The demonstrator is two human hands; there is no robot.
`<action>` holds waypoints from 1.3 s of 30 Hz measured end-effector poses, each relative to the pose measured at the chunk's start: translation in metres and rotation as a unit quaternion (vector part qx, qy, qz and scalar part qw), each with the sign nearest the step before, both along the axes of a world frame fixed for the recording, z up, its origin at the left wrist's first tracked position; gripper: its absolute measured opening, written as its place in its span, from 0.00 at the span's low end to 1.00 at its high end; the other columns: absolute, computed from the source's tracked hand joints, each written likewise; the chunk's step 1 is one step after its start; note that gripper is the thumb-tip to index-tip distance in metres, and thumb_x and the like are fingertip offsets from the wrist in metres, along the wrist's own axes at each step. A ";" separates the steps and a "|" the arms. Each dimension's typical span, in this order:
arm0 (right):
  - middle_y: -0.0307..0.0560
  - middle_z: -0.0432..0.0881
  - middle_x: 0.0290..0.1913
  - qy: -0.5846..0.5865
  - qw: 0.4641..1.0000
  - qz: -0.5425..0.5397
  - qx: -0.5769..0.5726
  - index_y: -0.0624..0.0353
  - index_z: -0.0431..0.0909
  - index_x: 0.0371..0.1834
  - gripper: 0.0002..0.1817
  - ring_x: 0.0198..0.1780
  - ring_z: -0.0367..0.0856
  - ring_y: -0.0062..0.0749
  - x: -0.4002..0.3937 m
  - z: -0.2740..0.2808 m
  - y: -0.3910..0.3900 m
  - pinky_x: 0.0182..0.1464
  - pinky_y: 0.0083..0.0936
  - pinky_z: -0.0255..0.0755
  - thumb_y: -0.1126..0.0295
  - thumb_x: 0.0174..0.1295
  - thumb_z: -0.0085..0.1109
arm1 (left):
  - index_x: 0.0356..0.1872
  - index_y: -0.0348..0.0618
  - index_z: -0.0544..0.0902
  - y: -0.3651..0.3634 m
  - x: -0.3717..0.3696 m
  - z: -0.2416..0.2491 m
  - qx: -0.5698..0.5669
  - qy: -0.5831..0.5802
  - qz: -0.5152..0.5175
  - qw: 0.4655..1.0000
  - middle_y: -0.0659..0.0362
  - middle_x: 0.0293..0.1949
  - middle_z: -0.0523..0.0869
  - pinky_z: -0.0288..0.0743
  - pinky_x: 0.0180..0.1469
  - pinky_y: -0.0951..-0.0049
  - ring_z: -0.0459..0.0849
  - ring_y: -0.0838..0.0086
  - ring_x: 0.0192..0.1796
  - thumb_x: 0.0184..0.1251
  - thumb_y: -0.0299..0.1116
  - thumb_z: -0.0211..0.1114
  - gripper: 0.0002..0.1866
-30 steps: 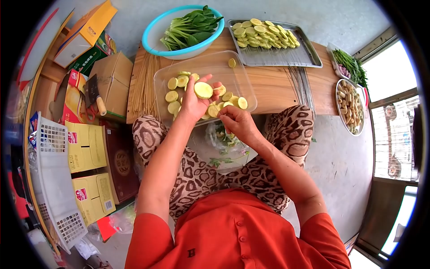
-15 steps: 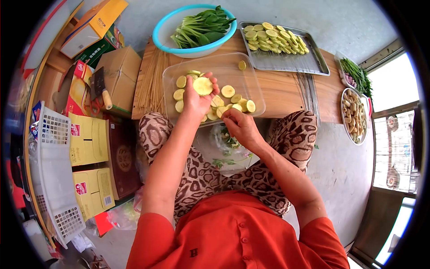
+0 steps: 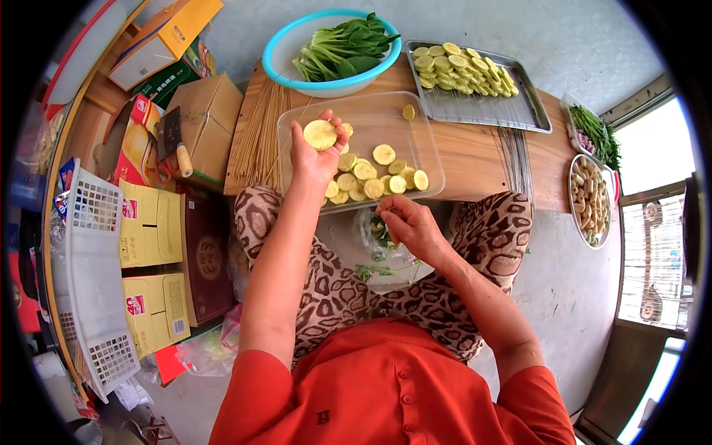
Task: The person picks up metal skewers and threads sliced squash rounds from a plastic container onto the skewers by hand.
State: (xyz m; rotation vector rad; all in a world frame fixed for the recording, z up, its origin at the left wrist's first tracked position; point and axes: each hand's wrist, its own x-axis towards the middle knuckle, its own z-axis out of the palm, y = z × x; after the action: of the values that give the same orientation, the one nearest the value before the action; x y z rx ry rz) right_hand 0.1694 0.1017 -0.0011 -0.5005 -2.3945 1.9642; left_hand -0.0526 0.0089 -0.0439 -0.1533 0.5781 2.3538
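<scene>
In the head view, my left hand (image 3: 314, 157) is raised over the left part of a clear plastic tray (image 3: 433, 148), fingers curled round a pale yellow zucchini slice (image 3: 320, 135). Several more zucchini slices (image 3: 364, 170) lie loose in the tray, mostly at its front, and a lone one (image 3: 409, 112) is at its far right corner. My right hand (image 3: 411, 227) is by the tray's front edge, over my lap, with thumb and forefinger pinched together. Whatever it may hold is too thin to make out. My left hand and forearm hide the tray's left part.
Bamboo skewers (image 3: 259, 133) lie left on the wooden table (image 3: 475, 159), metal skewers (image 3: 513, 159) right. Behind stand a basin (image 3: 268, 63) of leafy greens and a metal tray (image 3: 538, 119) of stacked slices. A cleaver (image 3: 172, 137) rests by boxes; a plate (image 3: 593, 241) of beige pieces is right.
My left hand has shifted left and slightly away from me with the slice, widening the gap between my hands. My right hand has drawn slightly back towards me. The view has shifted a little.
</scene>
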 end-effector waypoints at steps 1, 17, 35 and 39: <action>0.38 0.69 0.17 -0.006 1.000 0.011 -0.005 0.62 0.74 0.39 0.06 0.20 0.67 0.18 0.000 0.002 0.000 0.24 0.21 0.63 0.70 0.64 0.52 | 0.47 0.32 0.76 0.000 0.000 -0.002 0.001 0.004 0.001 1.000 0.50 0.35 0.80 0.75 0.42 0.66 0.78 0.64 0.35 0.74 0.59 0.29 0.37; 0.32 0.69 0.15 -0.003 0.997 0.015 -0.081 0.60 0.73 0.40 0.05 0.17 0.64 0.11 -0.005 -0.005 -0.005 0.20 0.14 0.56 0.71 0.69 0.48 | 0.47 0.35 0.76 0.007 0.010 0.000 -0.005 0.028 0.002 1.000 0.52 0.34 0.81 0.75 0.41 0.65 0.79 0.66 0.34 0.74 0.59 0.31 0.35; 0.33 0.68 0.15 0.021 0.980 -0.026 -0.194 0.60 0.72 0.41 0.06 0.16 0.59 0.12 -0.026 -0.005 0.001 0.19 0.13 0.51 0.70 0.70 0.46 | 0.49 0.35 0.75 0.018 0.041 0.001 -0.012 0.125 -0.107 0.986 0.54 0.36 0.81 0.75 0.44 0.68 0.79 0.67 0.37 0.74 0.57 0.38 0.31; 0.34 0.69 0.16 0.035 0.974 -0.029 -0.220 0.60 0.72 0.40 0.06 0.16 0.63 0.13 -0.027 -0.007 0.002 0.19 0.14 0.53 0.70 0.69 0.49 | 0.49 0.35 0.75 0.019 0.038 0.001 -0.004 0.131 -0.113 0.985 0.54 0.37 0.81 0.75 0.45 0.68 0.79 0.67 0.38 0.74 0.57 0.37 0.31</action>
State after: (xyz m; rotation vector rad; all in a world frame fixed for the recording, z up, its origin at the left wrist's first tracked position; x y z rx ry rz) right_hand 0.1423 0.1034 -0.0083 -0.4880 -1.8754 2.4430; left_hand -0.0143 0.0276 -0.0429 0.2118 0.6933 2.1643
